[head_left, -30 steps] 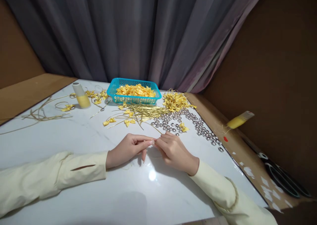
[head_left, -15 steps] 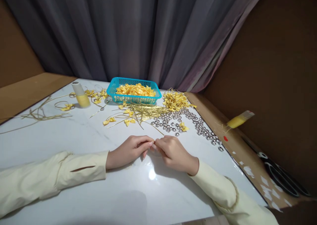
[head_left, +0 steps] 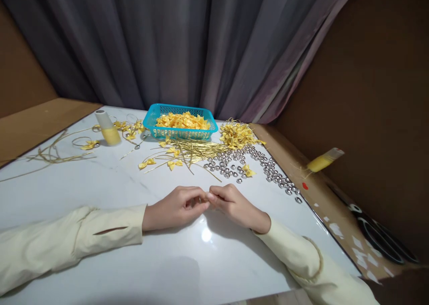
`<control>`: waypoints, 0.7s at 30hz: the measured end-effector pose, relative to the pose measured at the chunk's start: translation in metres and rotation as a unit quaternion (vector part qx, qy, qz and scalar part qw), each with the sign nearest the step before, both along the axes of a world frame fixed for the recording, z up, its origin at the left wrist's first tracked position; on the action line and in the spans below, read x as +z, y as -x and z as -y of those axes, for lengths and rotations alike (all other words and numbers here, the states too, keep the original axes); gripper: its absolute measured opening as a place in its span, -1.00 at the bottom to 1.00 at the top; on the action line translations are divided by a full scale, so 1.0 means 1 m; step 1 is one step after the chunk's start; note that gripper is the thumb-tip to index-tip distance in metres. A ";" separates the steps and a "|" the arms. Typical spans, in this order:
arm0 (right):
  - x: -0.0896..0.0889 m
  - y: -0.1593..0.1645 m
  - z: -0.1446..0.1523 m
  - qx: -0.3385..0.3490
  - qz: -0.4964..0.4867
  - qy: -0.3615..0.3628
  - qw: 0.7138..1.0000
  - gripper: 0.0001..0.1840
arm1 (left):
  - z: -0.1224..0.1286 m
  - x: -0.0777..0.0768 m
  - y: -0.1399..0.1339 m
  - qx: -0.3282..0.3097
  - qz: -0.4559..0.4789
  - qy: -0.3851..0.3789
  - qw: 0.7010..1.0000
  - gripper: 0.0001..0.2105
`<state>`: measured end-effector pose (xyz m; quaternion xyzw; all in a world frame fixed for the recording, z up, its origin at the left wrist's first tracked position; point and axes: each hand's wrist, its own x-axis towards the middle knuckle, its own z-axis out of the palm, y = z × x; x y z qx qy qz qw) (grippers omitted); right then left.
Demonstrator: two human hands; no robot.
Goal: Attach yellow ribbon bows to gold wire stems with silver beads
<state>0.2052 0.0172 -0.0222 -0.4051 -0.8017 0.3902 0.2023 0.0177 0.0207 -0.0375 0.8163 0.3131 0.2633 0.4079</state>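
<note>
My left hand (head_left: 179,207) and my right hand (head_left: 233,205) meet at the fingertips, just above the white tabletop (head_left: 161,269). Both are closed in a pinch. Whatever lies between the fingers is too small and too covered to name. Beyond them spreads a bundle of gold wire strips (head_left: 201,148), with a few yellow bows (head_left: 174,164) at its left end. Silver beads (head_left: 228,166) are scattered past my right hand, and one yellow bow (head_left: 248,171) lies among them.
A blue basket (head_left: 181,134) of yellow bows stands at the back, beside a yellow heap (head_left: 237,135). A glue bottle (head_left: 109,128) is at left. Along the right ledge lie another yellow bottle (head_left: 325,160), scissors (head_left: 382,233) and paper scraps. A grey curtain (head_left: 167,41) hangs behind.
My left fingers have uncurled a little, with the thumb now lower and a gap showing behind the fingertips. My right hand's fingers have shifted slightly. The fingertips still meet.
</note>
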 end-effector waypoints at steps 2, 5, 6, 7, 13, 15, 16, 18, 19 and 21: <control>0.000 -0.001 -0.002 -0.007 0.009 0.014 1.000 -0.51 | -0.001 0.001 0.000 0.006 0.004 0.029 1.000 -0.80; 0.003 -0.004 -0.005 -0.028 0.009 0.021 0.999 -0.53 | -0.002 0.002 0.000 0.022 0.029 0.100 0.994 -0.75; 0.005 -0.005 -0.006 -0.029 0.003 0.025 0.999 -0.54 | -0.002 0.002 0.000 0.028 0.041 0.123 0.991 -0.74; 0.007 -0.005 -0.007 -0.025 -0.006 0.032 0.999 -0.56 | -0.003 0.002 0.000 0.035 0.053 0.140 0.988 -0.74; 0.011 -0.005 -0.009 0.003 -0.044 0.097 0.994 -0.70 | -0.004 0.000 0.000 0.043 0.096 0.190 0.976 -0.74; 0.009 -0.004 -0.009 -0.007 -0.047 0.097 0.994 -0.73 | -0.005 -0.001 0.000 0.039 0.099 0.179 0.978 -0.75; 0.008 -0.005 -0.009 -0.013 -0.047 0.095 0.994 -0.73 | -0.005 -0.001 0.000 0.037 0.099 0.173 0.979 -0.76; 0.006 -0.005 -0.009 -0.027 -0.048 0.095 0.994 -0.72 | -0.005 0.000 0.001 0.033 0.099 0.166 0.981 -0.76; 0.005 -0.005 -0.009 -0.033 -0.049 0.095 0.994 -0.71 | -0.005 0.000 0.001 0.032 0.099 0.166 0.981 -0.76; 0.004 -0.005 -0.009 -0.044 -0.051 0.095 0.993 -0.68 | -0.004 0.001 0.001 0.035 0.098 0.167 0.980 -0.76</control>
